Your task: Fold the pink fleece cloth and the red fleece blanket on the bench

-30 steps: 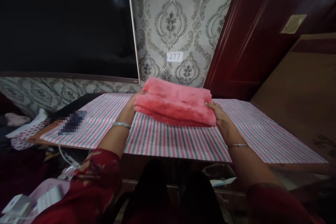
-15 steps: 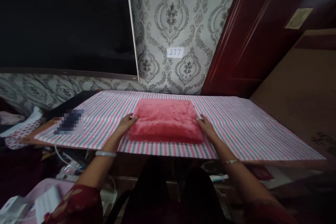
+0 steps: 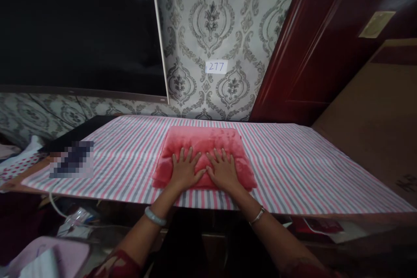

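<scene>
Our left hand (image 3: 184, 170) and right hand (image 3: 223, 170) lie open, flat on the folded towel (image 3: 203, 141) mid-table (image 3: 312, 169). It looks soft, light and floppy; we'd grip its 2 side edges.

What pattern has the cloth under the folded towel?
Pink, grey and white stripes on the cloth, head view.
</scene>
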The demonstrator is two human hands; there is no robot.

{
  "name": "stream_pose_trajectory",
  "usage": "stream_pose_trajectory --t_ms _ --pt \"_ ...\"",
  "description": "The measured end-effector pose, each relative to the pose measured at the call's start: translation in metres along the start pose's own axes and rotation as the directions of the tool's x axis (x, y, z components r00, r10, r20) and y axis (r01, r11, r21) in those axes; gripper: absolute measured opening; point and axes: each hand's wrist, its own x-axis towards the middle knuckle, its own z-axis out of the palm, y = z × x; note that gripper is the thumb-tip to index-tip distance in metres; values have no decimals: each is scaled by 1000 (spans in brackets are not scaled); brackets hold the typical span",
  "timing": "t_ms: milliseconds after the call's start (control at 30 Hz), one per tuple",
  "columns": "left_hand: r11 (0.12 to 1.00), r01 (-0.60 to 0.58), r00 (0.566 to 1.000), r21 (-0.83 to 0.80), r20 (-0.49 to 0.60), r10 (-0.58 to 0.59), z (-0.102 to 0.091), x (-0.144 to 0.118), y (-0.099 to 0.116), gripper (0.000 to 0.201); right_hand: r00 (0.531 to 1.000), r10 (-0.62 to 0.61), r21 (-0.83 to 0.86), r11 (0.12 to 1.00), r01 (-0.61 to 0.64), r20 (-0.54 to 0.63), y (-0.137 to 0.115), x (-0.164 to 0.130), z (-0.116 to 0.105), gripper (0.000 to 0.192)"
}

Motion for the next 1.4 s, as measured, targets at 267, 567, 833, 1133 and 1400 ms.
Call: stream_pose_trajectory --t_ms 267,567,833,1133,1400 --pt "1000 -23 993 -5 -117 22 18 1 -5 70 999 13 30 999 -12 -36 1 1 13 61" --pt "998 -1 999 -57 -50 -2 3 -2 -5 69 1000 6 59 998 -7 18 2 2 2 60" --pt "990 69 997 -127 33 -65 -61 56 -23 76 993 115 18 993 -115 -3 24 67 -62 60" --pt "991 130 989 -34 -63 -132 -17 104 -45 69 983 163 -11 986 -165 -88 39 101 -14 59" --pt "994 107 988 26 -117 -103 4 107 -51 67 986 108 -55 992 -115 -126 51 106 10 59"
